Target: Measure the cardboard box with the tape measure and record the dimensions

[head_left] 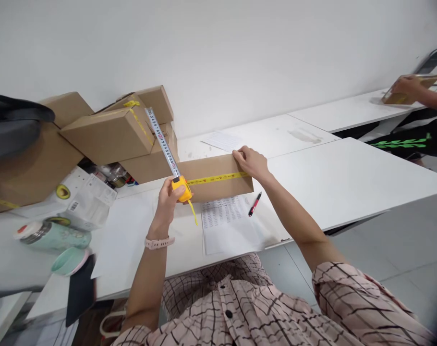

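My left hand (168, 198) is closed around a yellow tape measure (182, 188), whose silver blade (163, 143) sticks out up and to the left past the stacked boxes. A yellow strap hangs from its case. My right hand (252, 162) grips the right end of a cardboard box (214, 167), thumb near the yellow printed tape running along its side. The tape measure's case is at the box's left end. Below the box lies a printed sheet (227, 226), partly covered by it. Beside that sheet is a red and black pen (255, 203).
Cardboard boxes (106, 134) are piled at the left. Nearer stand a mint bottle (54, 235), a mint cup (70, 262) and a dark phone-like slab (80, 288). Another paper (222, 140) lies by the wall. At far right, a co-worker's hand (407, 87) holds a box.
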A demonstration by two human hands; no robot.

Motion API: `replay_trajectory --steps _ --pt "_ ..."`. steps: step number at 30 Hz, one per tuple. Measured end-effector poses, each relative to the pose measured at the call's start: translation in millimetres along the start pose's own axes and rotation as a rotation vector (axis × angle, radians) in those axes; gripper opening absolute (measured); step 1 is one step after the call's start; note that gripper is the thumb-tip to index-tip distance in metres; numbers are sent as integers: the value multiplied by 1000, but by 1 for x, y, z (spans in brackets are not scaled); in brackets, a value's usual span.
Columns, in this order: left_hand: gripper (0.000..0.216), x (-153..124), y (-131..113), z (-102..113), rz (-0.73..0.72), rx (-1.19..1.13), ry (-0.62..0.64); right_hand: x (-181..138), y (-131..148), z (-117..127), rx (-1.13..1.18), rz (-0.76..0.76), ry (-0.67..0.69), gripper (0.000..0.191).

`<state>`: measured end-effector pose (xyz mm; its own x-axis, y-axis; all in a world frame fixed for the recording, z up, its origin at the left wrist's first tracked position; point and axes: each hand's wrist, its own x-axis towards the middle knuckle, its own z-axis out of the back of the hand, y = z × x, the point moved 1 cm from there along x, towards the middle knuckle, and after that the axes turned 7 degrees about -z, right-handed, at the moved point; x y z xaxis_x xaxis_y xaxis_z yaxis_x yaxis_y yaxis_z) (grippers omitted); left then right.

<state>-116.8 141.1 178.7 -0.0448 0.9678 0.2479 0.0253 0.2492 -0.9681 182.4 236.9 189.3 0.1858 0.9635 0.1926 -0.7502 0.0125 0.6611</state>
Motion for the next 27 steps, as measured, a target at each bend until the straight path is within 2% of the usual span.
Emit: replay_trajectory --steps 3,5,7,11,15,20,27 --pt "57 -1 -1 -7 -34 32 -51 11 13 -10 -52 144 -69 35" --pt "56 -10 0 -17 -85 44 -55 20 22 -19 -76 237 -62 33" --pt "56 -24 6 -33 -86 8 41 30 29 -25 -80 234 -26 34" --pt "54 -60 39 -69 89 -151 282 40 39 -31 -71 192 -15 41" --pt "53 -83 71 -92 207 -230 335 39 43 -32 -118 219 -37 53" --pt "54 -92 79 -101 235 -265 332 39 45 -33 -181 227 -56 55" --pt "53 -101 85 -104 267 -265 353 40 52 -36 -61 91 -89 51"
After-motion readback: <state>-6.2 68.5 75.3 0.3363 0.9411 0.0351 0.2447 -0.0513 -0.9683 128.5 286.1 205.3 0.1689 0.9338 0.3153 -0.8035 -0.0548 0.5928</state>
